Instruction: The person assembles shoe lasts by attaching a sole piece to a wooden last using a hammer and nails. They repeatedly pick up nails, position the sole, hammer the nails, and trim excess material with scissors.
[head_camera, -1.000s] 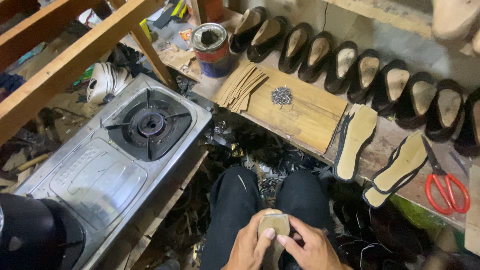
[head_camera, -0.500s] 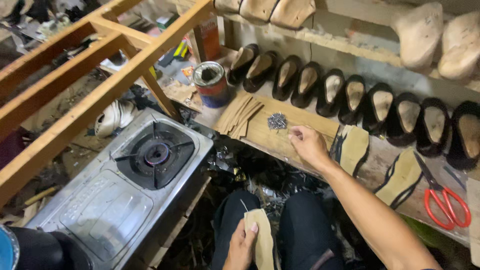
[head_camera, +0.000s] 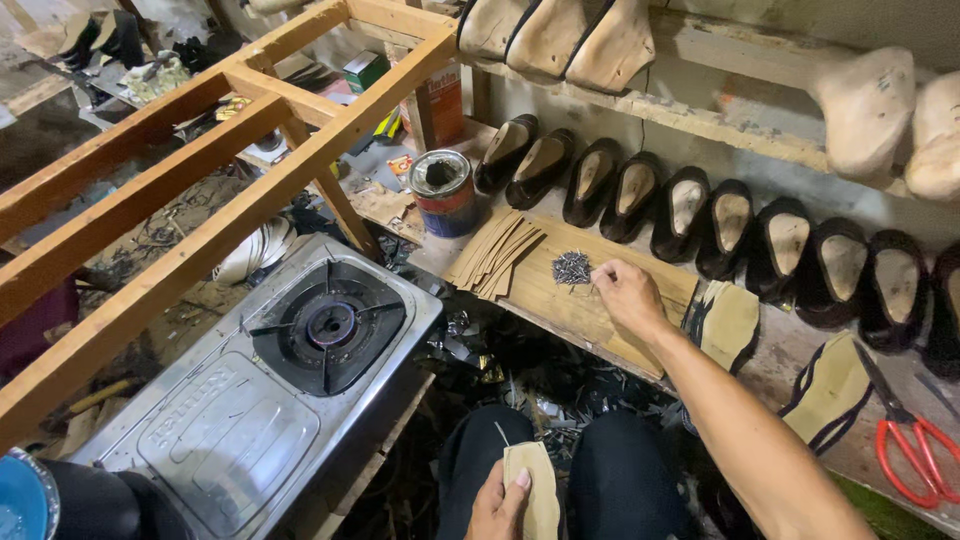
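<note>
Two hands: nails (head_camera: 572, 267), insole (head_camera: 533, 487)

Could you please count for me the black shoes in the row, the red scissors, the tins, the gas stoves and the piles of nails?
Black shoes: 10
Red scissors: 1
Tin: 1
Gas stove: 1
Pile of nails: 1
Total: 14

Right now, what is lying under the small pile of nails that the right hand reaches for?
The pile of nails lies on a flat wooden board, where the right hand touches down beside it. A fan of tan strips rests on the board's left end. What is beneath the board is covered.
</note>
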